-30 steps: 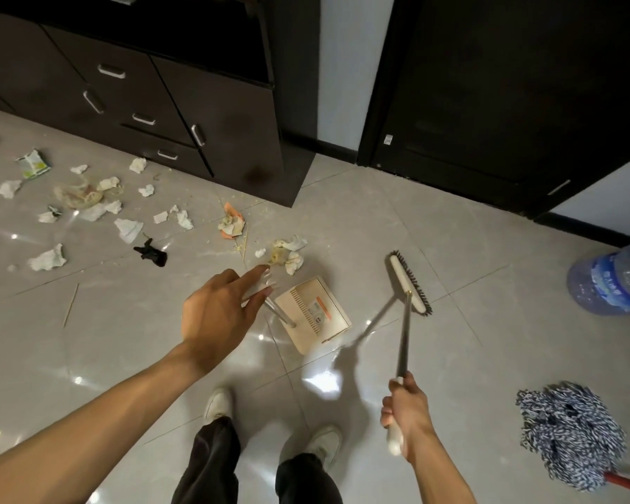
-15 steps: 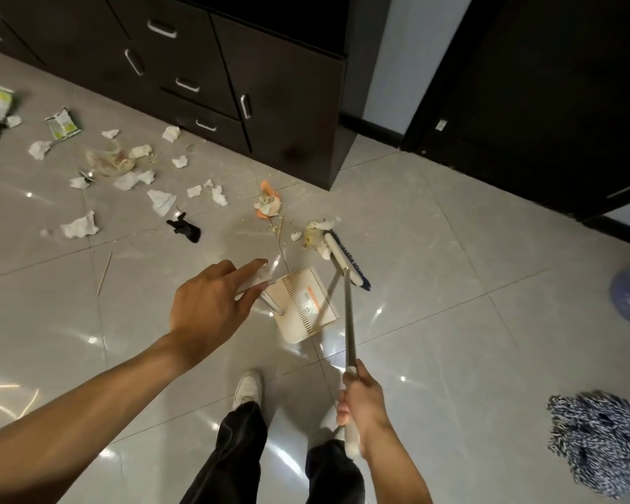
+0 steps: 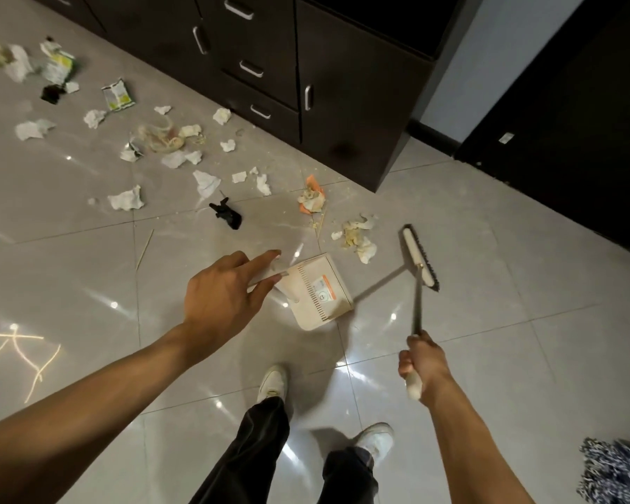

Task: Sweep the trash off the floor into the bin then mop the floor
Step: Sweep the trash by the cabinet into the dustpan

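Item, far left of and beyond the left hand (image 3: 226, 296): we list trash (image 3: 168, 140) scattered on the tiled floor (image 3: 70, 285). It includes crumpled tissues (image 3: 126, 199), a green wrapper (image 3: 117, 95), a thin wooden stick (image 3: 144, 249) and a black scrap (image 3: 228, 215).

Item: the left hand reaches forward and holds the dustpan (image 3: 321, 291) by its handle. The index finger stretches along the handle and the thumb is hidden from us. The cream dustpan sits just right of those fingers.

Item, beyond the dustpan: an orange scrap (image 3: 311, 198) bundled with tissue, and a tissue clump (image 3: 357, 236) between the dustpan and the broom head, touching neither. A dark cabinet (image 3: 360, 103) stands behind them.

Item: the broom (image 3: 417, 256). Its head lies beyond the right hand (image 3: 421, 361) and right of the clump. We cannot tell whether the bristles meet the floor.

Item: the right hand, fingers wrapped tight round the broom handle near its white end.

Item, lower right of that hand: a blue-and-white mop (image 3: 619, 471) head at the frame edge.
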Tool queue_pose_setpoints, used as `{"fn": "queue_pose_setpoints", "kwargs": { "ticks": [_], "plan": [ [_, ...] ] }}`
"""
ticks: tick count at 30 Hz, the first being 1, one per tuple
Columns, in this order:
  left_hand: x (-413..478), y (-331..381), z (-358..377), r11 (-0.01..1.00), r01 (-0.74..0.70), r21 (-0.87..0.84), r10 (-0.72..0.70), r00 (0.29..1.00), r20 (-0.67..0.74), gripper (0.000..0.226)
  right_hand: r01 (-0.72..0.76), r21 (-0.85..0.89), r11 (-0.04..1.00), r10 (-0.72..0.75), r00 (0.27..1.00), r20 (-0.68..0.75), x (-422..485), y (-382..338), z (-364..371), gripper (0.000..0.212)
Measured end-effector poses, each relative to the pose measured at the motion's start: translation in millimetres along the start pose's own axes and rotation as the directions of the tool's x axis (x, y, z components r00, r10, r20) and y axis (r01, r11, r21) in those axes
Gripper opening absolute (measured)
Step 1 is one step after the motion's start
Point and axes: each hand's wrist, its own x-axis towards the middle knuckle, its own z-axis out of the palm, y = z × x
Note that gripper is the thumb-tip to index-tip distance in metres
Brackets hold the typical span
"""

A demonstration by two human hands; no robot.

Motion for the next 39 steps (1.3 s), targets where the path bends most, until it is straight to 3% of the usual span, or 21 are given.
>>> {"fn": "queue_pose_setpoints", "kwargs": {
  "ticks": [5,10,20,25,30,34,39],
  "plan": [
    [0,-11,-2,1.000,-0.012,0.012,0.012,1.000,0.014,0.041,-0.058,-0.111,0.992,0.071,0.991,0.114,-14,26,30,0.028],
    [3,-12,-3,1.000,-0.017,0.008,0.016,1.000,0.022,0.047,-0.051,-0.122,0.991,0.067,0.989,0.132,-43,51,33,0.030],
    [0,-12,-7,1.000,-0.006,-0.007,0.006,1.000,0.005,0.041,0.044,-0.084,0.995,-0.042,0.999,0.023,-52,57,2,0.029],
    [-2,-22,-6,1.000,0.003,0.000,-0.003,1.000,0.016,0.042,-0.014,-0.080,0.997,0.018,0.999,0.043,-46,57,17,0.029],
    [-3,-32,-8,0.999,-0.030,0.011,0.030,0.999,0.022,0.042,-0.078,-0.142,0.987,0.100,0.983,0.155,-61,72,58,0.032],
    [-2,-41,-6,0.998,-0.067,0.009,0.067,0.997,0.025,0.042,-0.147,-0.063,0.987,0.156,0.968,0.195,-61,68,73,0.033],
    [3,-46,-9,0.993,-0.120,-0.004,0.120,0.992,0.038,0.043,-0.091,0.018,0.996,0.087,0.987,0.131,-66,78,71,0.033]
  ]
}}
